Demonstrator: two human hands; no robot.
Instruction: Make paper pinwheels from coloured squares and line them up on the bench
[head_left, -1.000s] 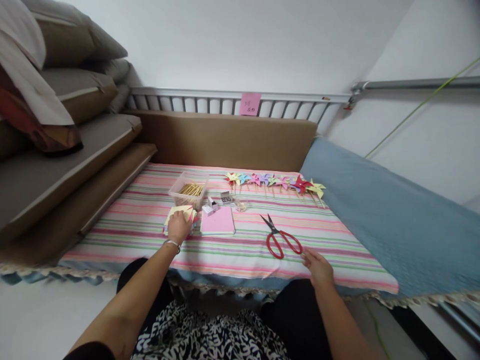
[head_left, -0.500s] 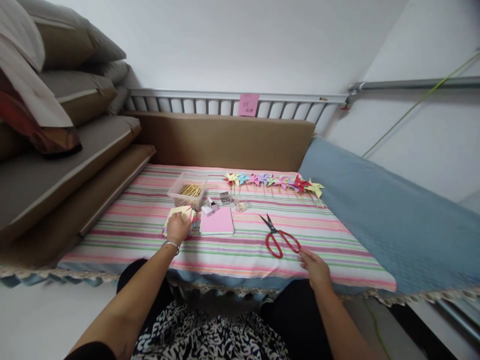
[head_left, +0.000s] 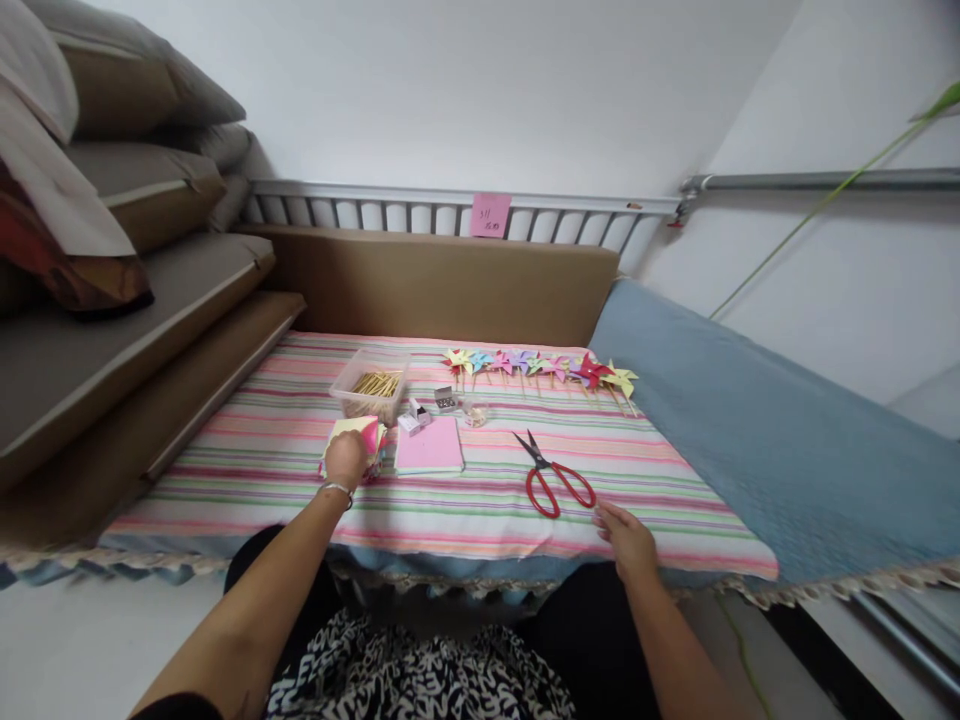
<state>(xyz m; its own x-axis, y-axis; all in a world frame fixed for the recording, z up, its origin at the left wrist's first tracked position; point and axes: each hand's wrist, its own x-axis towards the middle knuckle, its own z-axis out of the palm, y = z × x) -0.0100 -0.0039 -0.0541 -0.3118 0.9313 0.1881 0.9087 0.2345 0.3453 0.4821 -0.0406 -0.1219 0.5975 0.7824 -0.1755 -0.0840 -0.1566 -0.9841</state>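
Observation:
My left hand (head_left: 346, 458) is over a messy pile of coloured paper pieces (head_left: 369, 432), its fingers curled onto the top ones, and a pink patch shows beside the fingertips. A thin bracelet circles that wrist. My right hand (head_left: 628, 537) lies at the cloth's front right, fingers loosely apart and holding nothing. Its fingertips are close to one red handle of the scissors (head_left: 540, 462); whether they touch, I cannot tell. The blades point away and lie spread slightly. Between the hands is a neat stack of square paper (head_left: 429, 446), pink on top.
Behind the pile stands a clear plastic tub (head_left: 349, 385) of short wooden sticks (head_left: 376, 384). Small boxes (head_left: 445, 399) and a little clear container (head_left: 475, 415) sit near it. Finished paper pinwheels (head_left: 520, 362) line the back right of the striped cloth (head_left: 480, 510). Cushions (head_left: 150, 290) are piled left.
My left hand has shifted slightly over the pile, and more pink shows by its fingertips. The right hand stays by the scissors. The whole view has moved a little.

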